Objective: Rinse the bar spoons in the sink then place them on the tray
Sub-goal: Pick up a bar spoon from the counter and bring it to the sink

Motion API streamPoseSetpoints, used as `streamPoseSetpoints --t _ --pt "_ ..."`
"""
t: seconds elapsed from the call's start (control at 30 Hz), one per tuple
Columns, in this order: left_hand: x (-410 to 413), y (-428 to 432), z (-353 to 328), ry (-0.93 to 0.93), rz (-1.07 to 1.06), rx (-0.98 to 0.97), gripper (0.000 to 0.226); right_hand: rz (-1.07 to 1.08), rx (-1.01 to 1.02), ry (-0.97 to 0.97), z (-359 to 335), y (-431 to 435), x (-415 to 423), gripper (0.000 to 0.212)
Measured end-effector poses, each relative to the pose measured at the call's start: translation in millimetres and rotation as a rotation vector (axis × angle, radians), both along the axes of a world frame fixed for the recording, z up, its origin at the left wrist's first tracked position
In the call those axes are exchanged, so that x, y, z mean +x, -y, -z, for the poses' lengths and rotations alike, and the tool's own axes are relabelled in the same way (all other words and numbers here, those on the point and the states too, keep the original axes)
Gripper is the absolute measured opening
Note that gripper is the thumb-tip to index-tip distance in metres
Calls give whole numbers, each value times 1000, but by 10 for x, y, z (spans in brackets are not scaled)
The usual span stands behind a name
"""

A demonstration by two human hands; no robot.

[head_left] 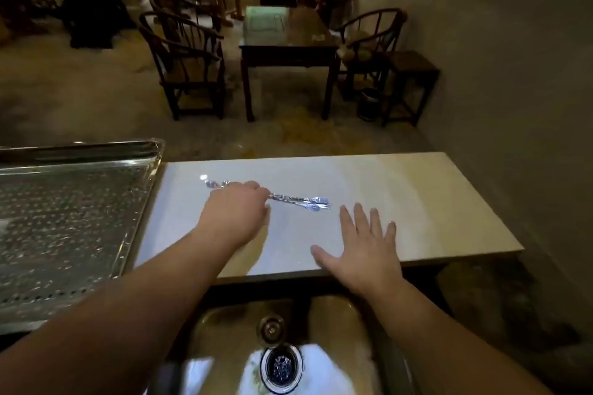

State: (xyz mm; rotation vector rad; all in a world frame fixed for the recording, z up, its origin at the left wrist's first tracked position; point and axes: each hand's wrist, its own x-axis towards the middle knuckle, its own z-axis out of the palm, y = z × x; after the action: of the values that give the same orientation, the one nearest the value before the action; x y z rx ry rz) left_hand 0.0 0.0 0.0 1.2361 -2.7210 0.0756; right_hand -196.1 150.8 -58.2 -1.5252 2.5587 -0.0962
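Room: dim dining area beyond the counter, with a dark wooden table (288, 42) and round-backed chairs (186, 67) on a pale floor.
Counter: pale glossy slab (417, 202) lying past the sink, lit bluish at its middle.
Bar spoons: bundle of twisted metal bar spoons (298, 200) lying on the slab, their ends fanned to the right.
Left hand: left hand (236, 213) reaches over the bundle's middle, fingers curled down around the stems; whether they are fully clamped cannot be told.
Right hand: right hand (362, 247) spread flat, palm down, on the slab near the spoon ends, holding nothing.
Tray: perforated steel tray (64, 218) at the left, beside the slab.
Sink: steel sink (337, 346) below the forearms, drain visible.
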Motion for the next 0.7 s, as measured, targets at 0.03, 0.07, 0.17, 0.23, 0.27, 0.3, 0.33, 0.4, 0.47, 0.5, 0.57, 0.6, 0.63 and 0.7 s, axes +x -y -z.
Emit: streamPoseSetpoints --t 0.03,0.07,0.17,0.23,0.27,0.3,0.33,0.4,0.47,0.5,0.57,0.6,0.63,0.7 --pt "-80 48 26 39 10 -23 22 8 -2 -24 42 -2 1 108" --pt "-157 90 44 41 14 -54 21 13 -46 -70 99 14 -14 107" --pt "-347 151 70 176 27 -94 21 14 -109 -136 202 47 -46 103" --pt "-403 162 98 270 62 -112 22 8 -130 -147 223 51 -53 103" --pt "-406 155 107 298 74 -118 22 -3 -138 -146 230 49 -62 102" --pt "-412 160 118 301 88 -134 21 -2 -138 -136 227 45 -61 102" --pt "-415 166 121 294 103 -138 19 -1 -137 -128 224 39 -64 102" --pt "-414 172 121 293 120 -152 16 -3 -136 -125 206 38 -61 103" --pt "-394 183 97 304 128 -162 15 -5 -123 -131 189 42 -61 103" --pt "-380 189 94 314 134 -166 15 -5 -121 -131 188 44 -62 104" --pt "-344 183 78 292 104 -144 14 -9 -117 -130 188 47 -60 103" --pt "-318 177 76 252 65 -115 15 -11 -113 -132 187 47 -58 103" --pt "-285 184 84 175 20 -85 14 -14 -111 -133 185 44 -56 104" --pt "-197 172 52 6 -83 -12 4 -15 -106 -134 178 34 -55 104"
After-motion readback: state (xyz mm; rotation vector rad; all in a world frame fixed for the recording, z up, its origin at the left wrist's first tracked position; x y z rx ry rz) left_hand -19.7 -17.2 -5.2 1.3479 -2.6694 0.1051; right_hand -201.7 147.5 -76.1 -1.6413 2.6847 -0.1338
